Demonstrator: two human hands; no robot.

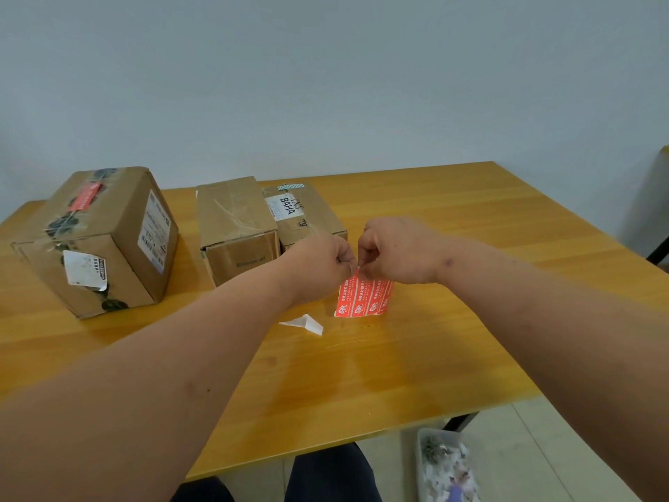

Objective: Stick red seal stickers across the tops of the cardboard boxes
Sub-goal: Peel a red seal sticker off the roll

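Note:
A red sticker sheet (364, 297) with white print hangs above the wooden table (434, 338). My left hand (318, 260) and my right hand (392, 250) both pinch its top edge, fingertips nearly touching. Three cardboard boxes stand at the back left. The big left box (105, 240) carries a red seal sticker (85, 197) across its top. The middle box (235, 226) has clear tape on top. The right box (304, 215), marked BAHA, is partly hidden behind my left hand.
A small white scrap of backing paper (306, 325) lies on the table just below my left wrist. A clear bin of scraps (445, 465) sits on the floor at the lower right. The wall runs close behind the table.

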